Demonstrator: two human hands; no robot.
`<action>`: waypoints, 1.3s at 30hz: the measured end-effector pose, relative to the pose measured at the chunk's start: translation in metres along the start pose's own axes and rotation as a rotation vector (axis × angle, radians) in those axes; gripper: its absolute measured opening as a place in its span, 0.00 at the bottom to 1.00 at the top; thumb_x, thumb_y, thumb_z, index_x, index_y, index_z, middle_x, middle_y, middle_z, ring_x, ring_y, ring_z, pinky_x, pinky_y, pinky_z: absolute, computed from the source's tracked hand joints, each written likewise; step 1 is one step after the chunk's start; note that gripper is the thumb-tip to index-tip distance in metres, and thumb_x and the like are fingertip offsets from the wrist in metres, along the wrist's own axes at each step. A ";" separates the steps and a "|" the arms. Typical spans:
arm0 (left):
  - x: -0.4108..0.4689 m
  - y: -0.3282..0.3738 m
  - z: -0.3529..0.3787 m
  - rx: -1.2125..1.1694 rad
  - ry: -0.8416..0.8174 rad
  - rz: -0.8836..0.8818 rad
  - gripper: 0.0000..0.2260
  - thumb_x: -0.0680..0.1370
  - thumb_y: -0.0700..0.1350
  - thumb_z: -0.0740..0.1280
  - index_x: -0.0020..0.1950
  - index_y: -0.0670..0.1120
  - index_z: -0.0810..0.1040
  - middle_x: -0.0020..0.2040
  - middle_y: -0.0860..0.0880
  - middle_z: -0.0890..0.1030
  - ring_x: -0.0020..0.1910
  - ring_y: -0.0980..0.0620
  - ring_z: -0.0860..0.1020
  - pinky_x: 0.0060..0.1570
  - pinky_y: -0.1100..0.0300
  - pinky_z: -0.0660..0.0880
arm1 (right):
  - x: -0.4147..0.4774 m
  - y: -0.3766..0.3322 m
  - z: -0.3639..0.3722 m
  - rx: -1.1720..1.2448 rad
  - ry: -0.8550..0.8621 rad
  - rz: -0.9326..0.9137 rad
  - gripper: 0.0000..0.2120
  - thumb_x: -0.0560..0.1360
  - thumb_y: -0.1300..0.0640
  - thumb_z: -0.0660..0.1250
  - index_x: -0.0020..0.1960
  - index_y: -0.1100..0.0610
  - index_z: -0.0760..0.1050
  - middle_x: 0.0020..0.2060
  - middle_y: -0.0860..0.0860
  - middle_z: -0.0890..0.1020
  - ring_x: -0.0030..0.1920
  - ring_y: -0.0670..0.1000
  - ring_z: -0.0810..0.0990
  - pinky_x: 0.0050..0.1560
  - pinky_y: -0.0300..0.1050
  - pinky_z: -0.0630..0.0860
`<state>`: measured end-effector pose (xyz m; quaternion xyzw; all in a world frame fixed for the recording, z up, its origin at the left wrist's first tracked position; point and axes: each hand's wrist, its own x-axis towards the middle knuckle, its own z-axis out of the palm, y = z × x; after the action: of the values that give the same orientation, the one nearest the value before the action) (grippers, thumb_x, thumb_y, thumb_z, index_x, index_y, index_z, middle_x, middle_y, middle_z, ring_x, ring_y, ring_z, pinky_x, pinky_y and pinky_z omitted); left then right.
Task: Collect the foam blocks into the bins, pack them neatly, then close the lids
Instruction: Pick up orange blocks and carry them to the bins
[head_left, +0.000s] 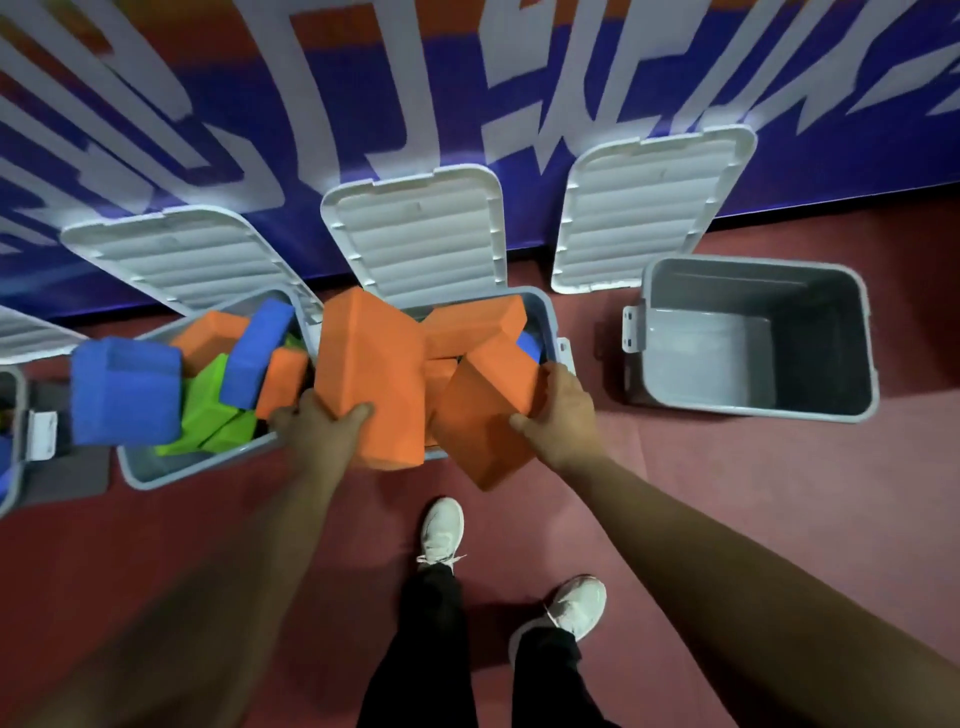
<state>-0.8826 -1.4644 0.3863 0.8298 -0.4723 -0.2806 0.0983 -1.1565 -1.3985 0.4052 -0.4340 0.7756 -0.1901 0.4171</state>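
Observation:
My left hand (322, 431) grips the near end of a large orange foam block (371, 374) that stands tilted over the near rim of the middle grey bin (545, 317). My right hand (558, 415) grips a second orange block (483, 421) hanging over that bin's front edge. More orange blocks (472, 325) fill the middle bin, with a bit of blue behind them. The left bin (156, 475) holds blue (124, 389), green (213, 410) and orange blocks piled loosely. The right bin (753, 338) has nothing inside. All three white lids stand open against the wall.
A purple and orange banner wall (467, 78) runs behind the bins. Part of another bin (10, 467) shows at the far left edge. My feet in white shoes (441, 530) stand on the red floor just in front of the middle bin.

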 end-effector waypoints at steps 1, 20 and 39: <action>0.013 -0.003 0.012 -0.009 -0.007 0.008 0.30 0.69 0.54 0.77 0.61 0.35 0.74 0.59 0.30 0.73 0.61 0.33 0.71 0.62 0.47 0.68 | 0.014 0.006 0.014 -0.012 -0.001 0.022 0.32 0.67 0.51 0.77 0.65 0.57 0.67 0.60 0.55 0.73 0.60 0.61 0.73 0.62 0.56 0.72; 0.178 -0.083 0.183 0.095 -0.162 0.107 0.31 0.80 0.46 0.65 0.80 0.47 0.55 0.73 0.37 0.64 0.71 0.35 0.65 0.69 0.45 0.65 | 0.209 0.072 0.150 0.194 0.293 0.077 0.38 0.69 0.46 0.78 0.70 0.54 0.62 0.67 0.53 0.70 0.64 0.52 0.74 0.66 0.49 0.72; 0.162 -0.041 0.170 0.332 -0.145 0.372 0.31 0.74 0.51 0.68 0.75 0.43 0.64 0.74 0.40 0.64 0.74 0.39 0.61 0.73 0.44 0.60 | 0.225 0.053 0.138 -0.002 0.097 0.161 0.40 0.75 0.40 0.68 0.78 0.57 0.55 0.72 0.60 0.65 0.71 0.60 0.66 0.70 0.57 0.67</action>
<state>-0.8833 -1.5609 0.1688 0.7113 -0.6620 -0.2351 -0.0234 -1.1338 -1.5477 0.1819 -0.3607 0.8276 -0.1759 0.3924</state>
